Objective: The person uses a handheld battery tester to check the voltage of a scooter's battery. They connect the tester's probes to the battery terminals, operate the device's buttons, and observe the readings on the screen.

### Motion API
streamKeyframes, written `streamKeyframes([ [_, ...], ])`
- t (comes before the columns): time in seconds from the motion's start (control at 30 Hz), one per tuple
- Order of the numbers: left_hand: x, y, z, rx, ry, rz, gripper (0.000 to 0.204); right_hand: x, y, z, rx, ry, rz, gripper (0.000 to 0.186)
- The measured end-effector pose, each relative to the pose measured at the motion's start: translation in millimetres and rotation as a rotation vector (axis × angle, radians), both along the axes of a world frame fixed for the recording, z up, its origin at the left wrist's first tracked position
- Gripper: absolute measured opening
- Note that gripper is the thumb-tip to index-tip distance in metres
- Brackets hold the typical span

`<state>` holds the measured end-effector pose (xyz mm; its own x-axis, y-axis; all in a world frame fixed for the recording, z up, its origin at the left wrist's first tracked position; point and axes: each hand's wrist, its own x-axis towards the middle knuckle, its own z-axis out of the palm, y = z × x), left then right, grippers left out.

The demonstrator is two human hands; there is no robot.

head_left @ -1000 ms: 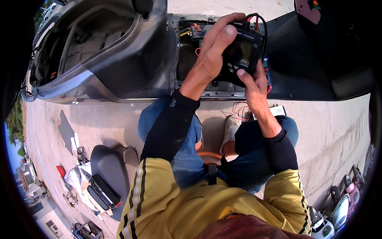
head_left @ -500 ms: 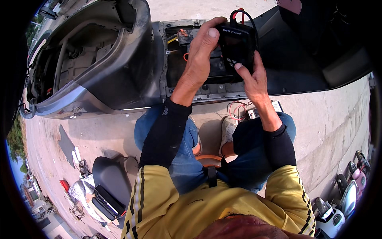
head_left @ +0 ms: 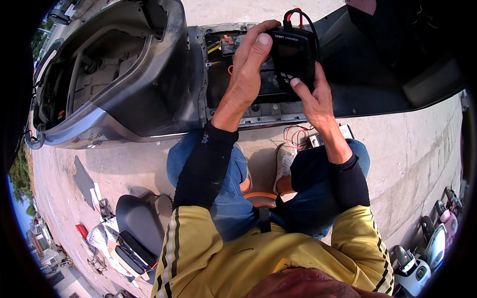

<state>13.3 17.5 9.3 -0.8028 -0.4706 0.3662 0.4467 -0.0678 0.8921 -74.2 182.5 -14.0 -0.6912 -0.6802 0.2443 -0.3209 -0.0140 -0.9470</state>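
Both hands hold a black handheld tester (head_left: 292,55) with a dark screen, and red and black leads (head_left: 294,16) come out of its top. My left hand (head_left: 250,63) grips its left side, thumb along the upper edge. From the lower right, my right hand (head_left: 318,99) closes on the case, its thumb at the buttons below the screen. Beneath the tester lies the open floor bay (head_left: 202,82) of a grey scooter (head_left: 164,94). A dark battery (head_left: 230,47) with an orange-red terminal piece shows in it; the tester and hands hide part of the bay.
Red and black wires (head_left: 297,138) and a box-like device (head_left: 343,133) lie on the concrete by my right foot. A removed seat (head_left: 138,218) rests at lower left, near an open black case (head_left: 134,253). Several scooters (head_left: 422,270) stand at lower right.
The tester and both hands have shifted very slightly left. My grip and the right thumb's place at the buttons look the same.
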Motion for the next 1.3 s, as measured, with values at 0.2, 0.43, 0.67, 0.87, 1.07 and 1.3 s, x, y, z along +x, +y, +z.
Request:
streamKeyframes([
  [0.2,-0.4,-1.4,-2.1,-0.013,0.004,-0.001,0.072,0.1,-0.3,-1.3,-0.011,-0.004,0.011,0.054],
  [0.43,0.4,-1.5,-2.2,-0.019,0.005,0.003,0.073,1.5,-0.8,-1.0,-0.022,-0.009,0.014,0.053],
  [0.67,0.4,-1.5,-1.7,-0.014,0.004,-0.001,0.072,1.1,-0.5,-1.5,-0.016,-0.008,0.015,0.053],
  [0.87,1.8,-0.4,0.1,-0.009,0.001,0.008,0.071,1.9,-1.0,-2.5,-0.025,-0.015,0.017,0.054],
  [1.07,1.8,-1.3,-2.3,-0.013,-0.004,0.007,0.071,2.1,-0.1,-3.1,-0.014,-0.004,0.016,0.055],
  [1.3,2.5,-0.2,-1.2,0.005,-0.006,0.006,0.071,2.2,-0.5,-2.8,-0.018,-0.015,0.027,0.054],
])
